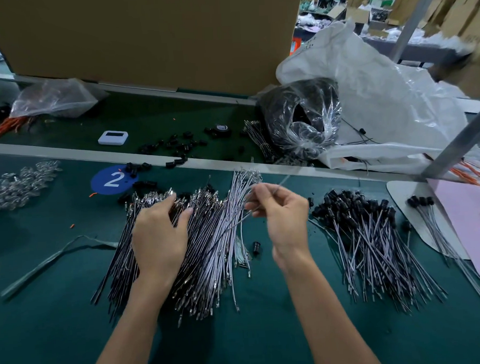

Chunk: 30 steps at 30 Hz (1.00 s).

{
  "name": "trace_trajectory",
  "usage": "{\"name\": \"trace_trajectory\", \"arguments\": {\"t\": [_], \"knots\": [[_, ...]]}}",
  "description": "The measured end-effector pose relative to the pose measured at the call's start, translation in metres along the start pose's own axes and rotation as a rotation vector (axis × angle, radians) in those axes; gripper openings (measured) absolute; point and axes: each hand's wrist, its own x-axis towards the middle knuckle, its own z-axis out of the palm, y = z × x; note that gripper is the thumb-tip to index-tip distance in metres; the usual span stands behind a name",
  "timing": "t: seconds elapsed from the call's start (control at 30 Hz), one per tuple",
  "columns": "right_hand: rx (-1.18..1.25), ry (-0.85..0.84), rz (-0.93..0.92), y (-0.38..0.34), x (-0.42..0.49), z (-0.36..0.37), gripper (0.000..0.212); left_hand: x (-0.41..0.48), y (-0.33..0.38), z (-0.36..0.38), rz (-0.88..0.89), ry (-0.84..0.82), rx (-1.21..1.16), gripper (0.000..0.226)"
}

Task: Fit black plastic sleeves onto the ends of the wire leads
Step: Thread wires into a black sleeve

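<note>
Start at the bottom edge with two bare forearms reaching in over the green mat (59, 316). Follow them up to the left hand (159, 236), lying relaxed with fingers spread on the heap of bare leads (210, 267), gripping nothing. Find the right hand (283, 215) just beside it, thumb and fingertips pinching a single lead (282, 183) raised above the heap; too blurred to say more of the grasp.

Judge the step as singling out one lead for sleeving. To do it well:
- Keep the heap pinned under the left palm to stop neighbours dragging along.
- Pinch close behind the terminal to avoid buckling the thin wire.
- Fetch what looks like a lone sleeve (255, 247) lying on the mat between heap and right wrist.
- Push straight along the axis until seated.

Look right for the finished leads (369, 239), black caps fitted, fanned in a pile well apart from the heap. Farther on, note loose sleeves (176, 147) scattered around the rail, a white timer (112, 137), a clear bag of black parts (302, 117), and brown cardboard (142, 34) behind.
</note>
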Motion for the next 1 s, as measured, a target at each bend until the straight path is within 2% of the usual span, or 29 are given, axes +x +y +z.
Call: {"name": "trace_trajectory", "arguments": {"t": [0.07,0.1,0.17,0.23,0.3,0.37,0.47,0.53,0.6,0.7,0.73,0.8,0.9,1.0], "knots": [[0.106,0.092,-0.015,-0.008,0.001,-0.012,0.012,-0.009,0.01,-0.001,0.127,0.059,-0.063,0.028],[0.175,0.14,-0.014,-0.011,0.001,-0.018,0.012,-0.019,0.018,-0.001,0.13,0.046,-0.181,0.028],[0.325,0.212,0.015,-0.014,0.0,-0.028,0.014,-0.037,0.035,-0.001,-0.049,-0.131,-0.463,0.031],[0.441,0.262,0.065,-0.014,-0.005,-0.035,0.015,-0.05,0.048,0.003,-0.296,-0.355,-0.683,0.023],[0.481,0.29,0.109,-0.01,-0.012,-0.041,0.015,-0.057,0.059,0.008,-0.457,-0.465,-0.892,0.019],[0.475,0.307,0.129,-0.005,-0.018,-0.047,0.016,-0.059,0.068,0.011,-0.542,-0.43,-1.088,0.025],[0.437,0.32,0.136,0.002,-0.026,-0.054,0.016,-0.057,0.075,0.014,-0.581,-0.321,-1.23,0.029],[0.361,0.322,0.131,0.008,-0.03,-0.058,0.016,-0.055,0.077,0.017,-0.571,-0.289,-1.233,0.024],[0.168,0.358,0.073,0.012,-0.032,-0.066,0.014,-0.053,0.077,0.018,-0.555,-0.273,-1.203,0.018],[-0.456,0.445,-0.178,0.01,-0.029,-0.085,0.014,-0.053,0.073,0.019,-0.529,-0.284,-1.15,0.016],[-0.636,0.431,-0.259,0.007,-0.028,-0.089,0.016,-0.054,0.071,0.019,-0.516,-0.311,-1.137,0.016],[-0.831,0.321,-0.346,0.001,-0.029,-0.089,0.022,-0.057,0.071,0.02,-0.493,-0.39,-1.116,0.012],[-0.95,0.091,-0.362,0.002,-0.035,-0.076,0.017,-0.063,0.075,0.024,-0.457,-0.467,-1.108,0.007],[-0.804,-0.095,-0.259,0.007,-0.042,-0.067,0.012,-0.068,0.077,0.027,-0.427,-0.486,-1.124,0.011]]}}
